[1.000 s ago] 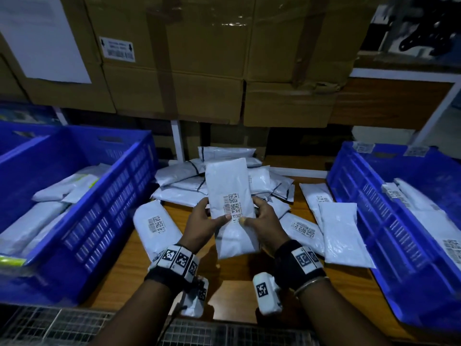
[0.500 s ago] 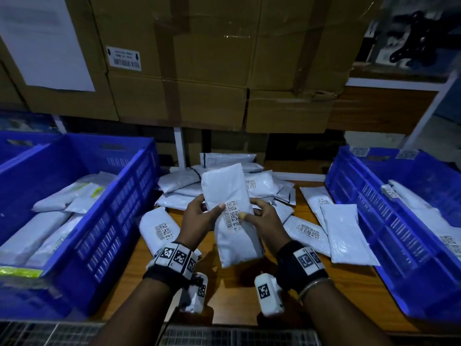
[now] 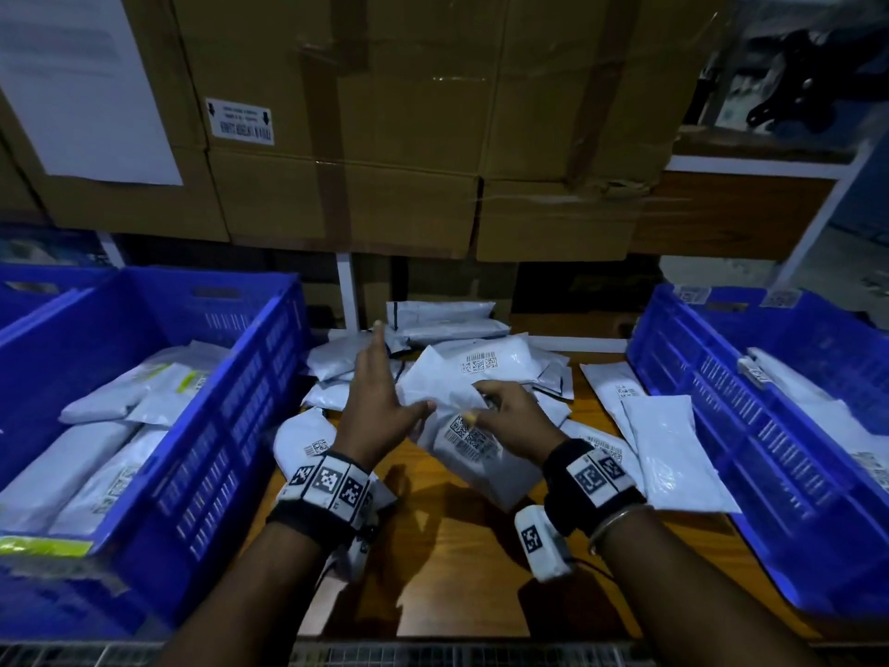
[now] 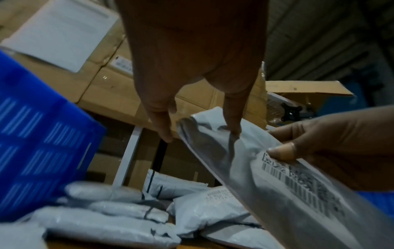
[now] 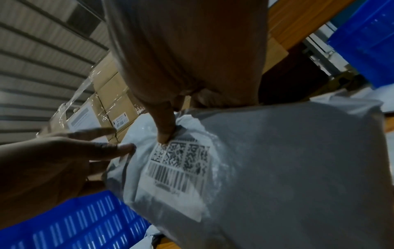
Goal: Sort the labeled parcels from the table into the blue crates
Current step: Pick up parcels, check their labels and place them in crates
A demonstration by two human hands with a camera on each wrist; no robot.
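A white parcel (image 3: pixel 474 457) with a barcode label (image 5: pixel 177 168) hangs tilted over the wooden table (image 3: pixel 462 580), and my right hand (image 3: pixel 498 411) pinches it, thumb (image 5: pixel 164 134) just above the label. My left hand (image 3: pixel 385 382) is beside it with straight, spread fingers; only its thumb (image 4: pixel 234 129) touches the parcel's upper edge. A pile of white labeled parcels (image 3: pixel 481 363) lies behind both hands. The left blue crate (image 3: pixel 226 426) and the right blue crate (image 3: pixel 712 426) each hold white parcels.
Stacked cardboard boxes (image 3: pixel 409 161) stand on a shelf close behind the pile. More parcels lie flat on the table: one (image 3: pixel 300 445) by the left crate, others (image 3: pixel 668 450) by the right crate. A metal grid (image 3: pixel 433 654) runs along the table's near edge.
Both hands held the parcel upright before. Now my left hand has let go and spread its fingers, and the parcel has tipped down to the right in my right hand alone.
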